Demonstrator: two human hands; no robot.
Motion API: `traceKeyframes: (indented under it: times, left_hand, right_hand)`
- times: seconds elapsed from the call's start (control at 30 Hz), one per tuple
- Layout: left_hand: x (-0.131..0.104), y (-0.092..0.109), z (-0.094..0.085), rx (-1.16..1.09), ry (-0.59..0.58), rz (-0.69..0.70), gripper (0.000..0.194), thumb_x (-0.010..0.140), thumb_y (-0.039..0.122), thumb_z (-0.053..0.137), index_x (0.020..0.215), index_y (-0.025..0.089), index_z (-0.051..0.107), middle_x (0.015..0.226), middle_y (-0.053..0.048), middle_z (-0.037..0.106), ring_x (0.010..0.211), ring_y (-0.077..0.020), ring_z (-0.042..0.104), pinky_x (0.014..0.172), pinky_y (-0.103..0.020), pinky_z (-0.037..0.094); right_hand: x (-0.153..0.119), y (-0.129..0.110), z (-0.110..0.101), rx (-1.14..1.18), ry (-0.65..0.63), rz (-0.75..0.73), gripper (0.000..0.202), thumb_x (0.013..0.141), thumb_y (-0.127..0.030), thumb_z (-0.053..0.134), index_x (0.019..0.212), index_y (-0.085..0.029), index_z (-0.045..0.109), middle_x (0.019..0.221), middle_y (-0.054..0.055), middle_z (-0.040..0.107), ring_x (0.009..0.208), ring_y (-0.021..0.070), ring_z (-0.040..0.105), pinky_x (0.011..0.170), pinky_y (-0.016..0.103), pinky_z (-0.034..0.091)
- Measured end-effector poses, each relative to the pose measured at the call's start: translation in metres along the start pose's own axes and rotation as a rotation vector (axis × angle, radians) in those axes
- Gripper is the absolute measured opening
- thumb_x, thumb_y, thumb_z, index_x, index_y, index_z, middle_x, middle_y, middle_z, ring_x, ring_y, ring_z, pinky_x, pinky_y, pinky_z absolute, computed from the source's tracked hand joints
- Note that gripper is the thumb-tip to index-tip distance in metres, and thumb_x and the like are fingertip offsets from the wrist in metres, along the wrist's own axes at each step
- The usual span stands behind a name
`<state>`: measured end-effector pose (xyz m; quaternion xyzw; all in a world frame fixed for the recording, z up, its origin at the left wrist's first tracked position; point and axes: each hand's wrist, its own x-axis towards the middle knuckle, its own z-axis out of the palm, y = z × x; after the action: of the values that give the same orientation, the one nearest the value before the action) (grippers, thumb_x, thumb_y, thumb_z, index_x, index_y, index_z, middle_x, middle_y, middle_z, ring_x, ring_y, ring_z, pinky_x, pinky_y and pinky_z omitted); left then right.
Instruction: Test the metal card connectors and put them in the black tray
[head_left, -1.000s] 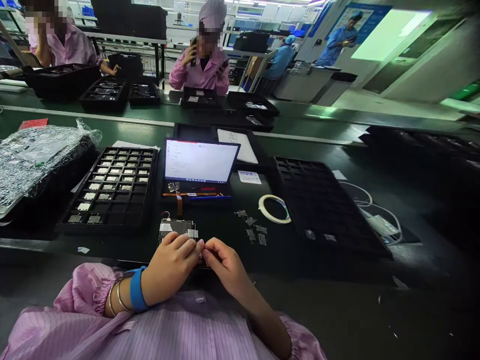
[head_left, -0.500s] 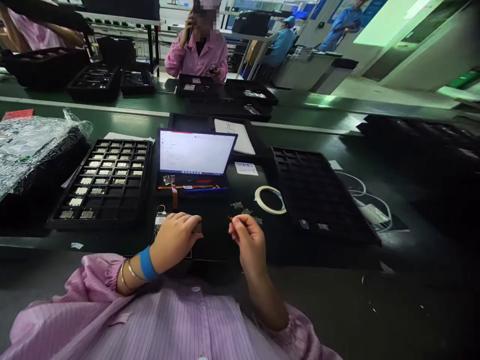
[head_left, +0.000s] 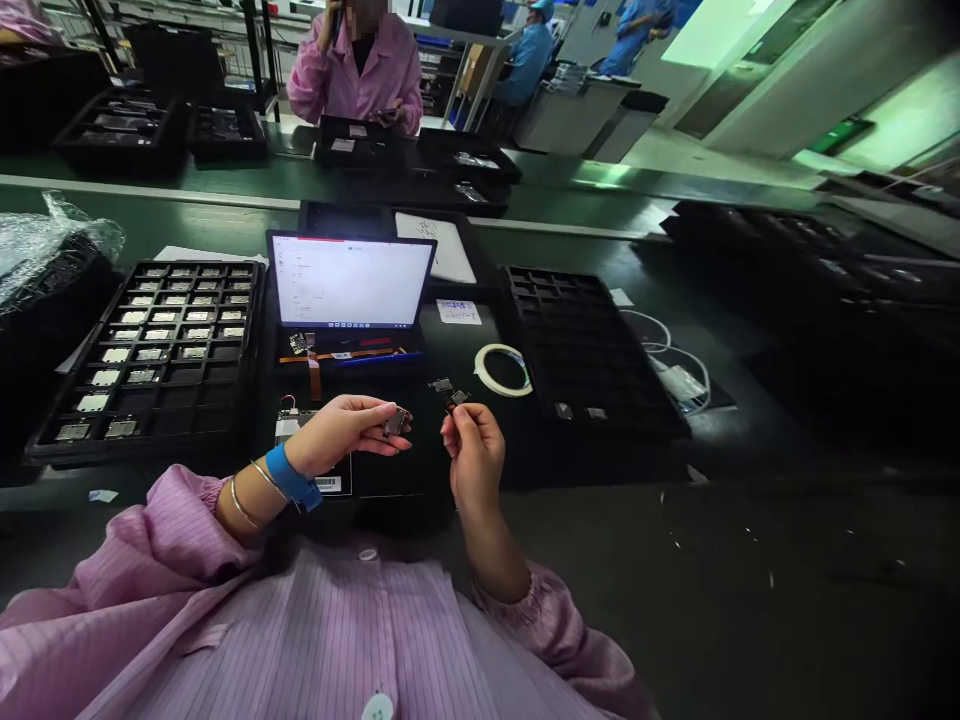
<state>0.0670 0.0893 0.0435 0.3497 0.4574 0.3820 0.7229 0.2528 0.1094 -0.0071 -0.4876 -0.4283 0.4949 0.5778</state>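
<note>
The left hand (head_left: 337, 432) is raised just above the dark tabletop (head_left: 750, 560), its fingers pinched on a small, flat grey metal module (head_left: 395, 422) held between thumb and fingertips. The right hand (head_left: 474, 455) is close beside it, fingers pinched around a second tiny dark component (head_left: 454, 398) held up at the fingertips. The two pieces are near each other but apart. Under the left hand lies a circuit board (head_left: 289, 418) with thin red wires and a white barcode label. Behind the hands stands one bright rectangular screen (head_left: 349, 281) with an orange flat ribbon cable (head_left: 314, 372) hanging from its base. To the left sits one black moulded tray (head_left: 247, 340), a grid of square pockets, many holding shiny grey parts. To the right lies a second black tray (head_left: 577, 340), with two small parts showing near its front edge. Between screen and right tray rests one pale roll of tape (head_left: 501, 369), ring-shaped.
</note>
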Motion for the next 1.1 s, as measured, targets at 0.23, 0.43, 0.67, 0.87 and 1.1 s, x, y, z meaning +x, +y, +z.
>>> traceKeyframes:
  times: [0.23, 0.43, 0.67, 0.87, 1.1]
  left_hand:
    - [0.018, -0.004, 0.004, 0.447, 0.11, 0.057, 0.018, 0.091, 0.02, 0.059, 0.098, 0.011, 0.072, 0.09, -0.008, 0.074, 0.059, -0.0104, 0.068, 0.041, -0.016, 0.042]
    - [0.023, -0.011, 0.003, 0.676, 0.185, 0.18, 0.028, 0.082, 0.01, 0.066, 0.109, 0.012, 0.072, 0.083, -0.005, 0.071, 0.062, -0.0132, 0.064, 0.063, -0.027, 0.053]
    - [-0.015, -0.003, -0.011, 1.061, 0.527, 0.654, 0.027, 0.091, 0.02, 0.061, 0.117, 0.016, 0.067, 0.109, -0.009, 0.065, 0.067, -0.0127, 0.06, 0.074, -0.031, 0.054]
    - [-0.073, 0.003, -0.059, 1.099, 0.77, 0.601, 0.021, 0.09, 0.02, 0.062, 0.11, 0.016, 0.069, 0.105, -0.007, 0.069, 0.074, -0.0146, 0.064, 0.073, -0.028, 0.054]
    - [-0.139, 0.034, -0.154, 1.369, 1.128, 0.129, 0.029, 0.092, 0.019, 0.052, 0.115, 0.011, 0.068, 0.114, -0.015, 0.07, 0.106, -0.0279, 0.064, 0.095, -0.04, 0.048]
  right_hand:
    - [-0.001, 0.0, 0.0, -0.006, -0.03, -0.015, 0.02, 0.085, -0.039, 0.062, 0.077, -0.021, 0.056, 0.061, -0.004, 0.054, 0.052, 0.0088, 0.045, 0.046, 0.02, 0.032]
    - [-0.002, 0.0, 0.0, -0.064, -0.052, -0.033, 0.02, 0.087, -0.039, 0.06, 0.077, -0.022, 0.056, 0.061, -0.005, 0.055, 0.052, 0.0094, 0.046, 0.047, 0.02, 0.033]
    - [-0.006, -0.006, 0.002, -0.336, -0.317, -0.122, 0.017, 0.089, -0.035, 0.057, 0.08, -0.022, 0.06, 0.07, 0.0, 0.068, 0.062, 0.0148, 0.062, 0.058, 0.026, 0.046]
    - [0.009, 0.009, 0.0, -0.539, -0.366, -0.165, 0.026, 0.089, -0.045, 0.056, 0.09, -0.022, 0.067, 0.095, 0.006, 0.073, 0.083, 0.0221, 0.067, 0.065, 0.031, 0.054]
    - [0.01, 0.006, 0.004, -0.504, -0.256, -0.095, 0.032, 0.085, -0.052, 0.058, 0.09, -0.022, 0.068, 0.117, 0.008, 0.07, 0.093, 0.024, 0.065, 0.071, 0.035, 0.056]
